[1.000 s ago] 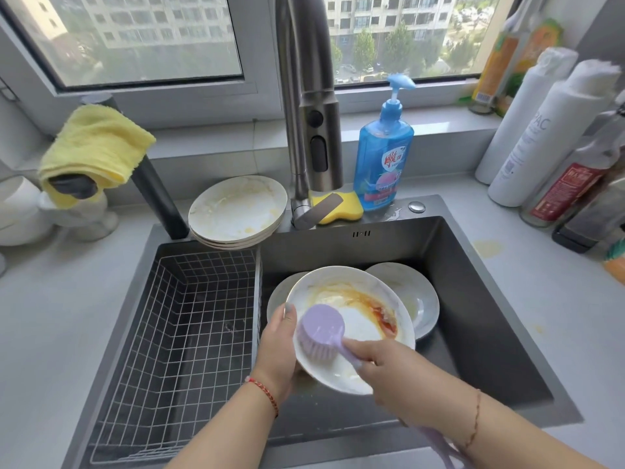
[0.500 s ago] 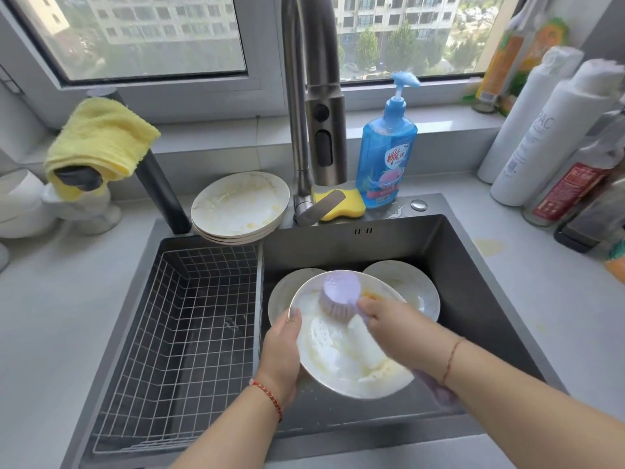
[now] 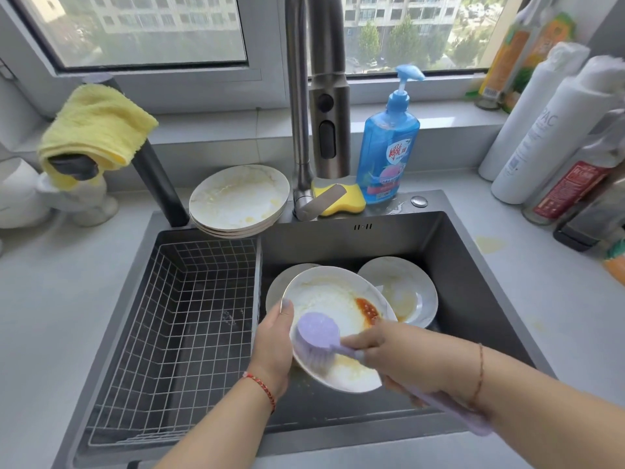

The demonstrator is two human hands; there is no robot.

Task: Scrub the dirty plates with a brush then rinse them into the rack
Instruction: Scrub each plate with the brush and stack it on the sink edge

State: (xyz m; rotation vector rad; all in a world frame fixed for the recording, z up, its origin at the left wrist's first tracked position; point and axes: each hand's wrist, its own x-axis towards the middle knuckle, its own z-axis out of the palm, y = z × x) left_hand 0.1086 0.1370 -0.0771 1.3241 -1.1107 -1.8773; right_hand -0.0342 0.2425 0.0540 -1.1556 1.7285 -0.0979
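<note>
bare forearms, red string bracelet (image 3: 262, 387), thin wrist chain (image 3: 479, 370)

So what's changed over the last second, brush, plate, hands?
The purple brush swept from the plate's near-left up to its far rim, then back to the near-left, held throughout by the right hand. The left hand keeps gripping the held plate by its left rim; red sauce shows at its right. The rack and the stacked plates are unchanged.

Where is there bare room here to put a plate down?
The wire rack in the sink's left half holds nothing. Bare counter lies left of the sink, below the yellow cloth. The sink's right half is crowded with plates, and bottles fill the far right corner.
</note>
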